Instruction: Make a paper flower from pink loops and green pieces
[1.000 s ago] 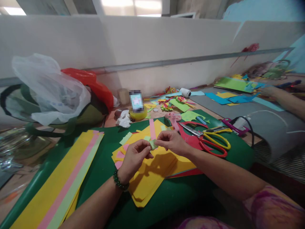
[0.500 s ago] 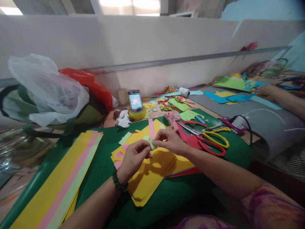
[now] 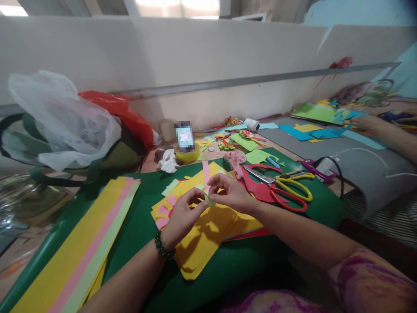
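Between my two hands is a small pale green paper piece (image 3: 210, 200), pinched at its edges over a stack of yellow sheets (image 3: 202, 248). My left hand (image 3: 185, 211), with a dark green bead bracelet (image 3: 162, 246) at the wrist, closes thumb and forefinger on its left side. From the right, my right hand (image 3: 231, 191) grips it with closed fingertips. Small pink paper pieces (image 3: 163, 211) lie just left of my left hand, and a pink strip (image 3: 206, 171) lies behind the hands. Scissors with red and yellow handles (image 3: 289, 191) rest on red paper (image 3: 259, 191) to the right.
Long yellow, pink and green strips (image 3: 87, 243) lie at left on the green cover (image 3: 140, 217). A pink glue gun (image 3: 237, 165), a phone (image 3: 184, 137) on yellow tape (image 3: 187, 155) and a white plastic bag (image 3: 65, 126) stand behind. Another person's arm (image 3: 387, 130) reaches in at far right.
My left fingers have opened out somewhat around the green paper piece, which is turned slightly. Both hands stay in nearly the same place. The other person's second hand shows more at far right.
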Action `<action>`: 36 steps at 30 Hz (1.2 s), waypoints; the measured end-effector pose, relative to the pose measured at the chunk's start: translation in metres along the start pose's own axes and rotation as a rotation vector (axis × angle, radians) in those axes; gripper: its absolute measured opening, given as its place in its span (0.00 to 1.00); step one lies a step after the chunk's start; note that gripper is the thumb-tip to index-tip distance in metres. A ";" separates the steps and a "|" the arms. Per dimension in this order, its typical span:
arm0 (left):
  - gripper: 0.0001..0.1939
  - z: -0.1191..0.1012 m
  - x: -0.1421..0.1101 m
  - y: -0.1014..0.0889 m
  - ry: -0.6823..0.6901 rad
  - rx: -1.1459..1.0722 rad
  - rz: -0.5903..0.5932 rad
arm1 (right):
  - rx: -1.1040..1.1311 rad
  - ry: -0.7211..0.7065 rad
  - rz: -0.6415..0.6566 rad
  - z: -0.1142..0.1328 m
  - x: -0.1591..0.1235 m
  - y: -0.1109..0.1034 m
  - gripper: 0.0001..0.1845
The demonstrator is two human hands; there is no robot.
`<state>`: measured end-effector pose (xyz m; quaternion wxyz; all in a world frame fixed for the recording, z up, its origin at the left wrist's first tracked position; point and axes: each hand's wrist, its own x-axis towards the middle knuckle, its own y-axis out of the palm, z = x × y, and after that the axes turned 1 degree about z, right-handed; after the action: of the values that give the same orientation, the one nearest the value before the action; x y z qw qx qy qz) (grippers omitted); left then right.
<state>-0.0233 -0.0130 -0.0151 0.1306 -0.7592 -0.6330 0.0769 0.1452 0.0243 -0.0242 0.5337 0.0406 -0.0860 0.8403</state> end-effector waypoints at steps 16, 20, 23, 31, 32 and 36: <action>0.09 -0.003 0.004 -0.005 -0.083 -0.174 0.008 | -0.118 -0.291 -0.155 0.003 -0.006 0.003 0.16; 0.10 0.000 0.015 -0.032 -0.069 -0.179 -0.242 | -0.207 -0.382 -0.403 -0.005 0.005 -0.021 0.12; 0.11 0.006 0.023 -0.044 -0.094 -0.106 -0.255 | -0.465 -0.382 -0.446 -0.011 0.013 -0.037 0.08; 0.27 0.024 0.031 -0.036 -0.131 -0.011 -0.242 | -1.300 0.184 -0.081 -0.014 0.019 -0.031 0.15; 0.27 0.025 0.030 -0.036 -0.101 0.020 -0.250 | -1.348 0.216 -0.042 -0.015 0.021 -0.028 0.17; 0.19 0.022 0.027 -0.036 0.038 0.187 -0.276 | -1.450 0.241 0.037 -0.018 0.029 -0.019 0.17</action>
<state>-0.0586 0.0214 -0.0240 0.2220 -0.6510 -0.7186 0.1027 0.1503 0.0610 -0.0358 0.4181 -0.4168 -0.5615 0.5799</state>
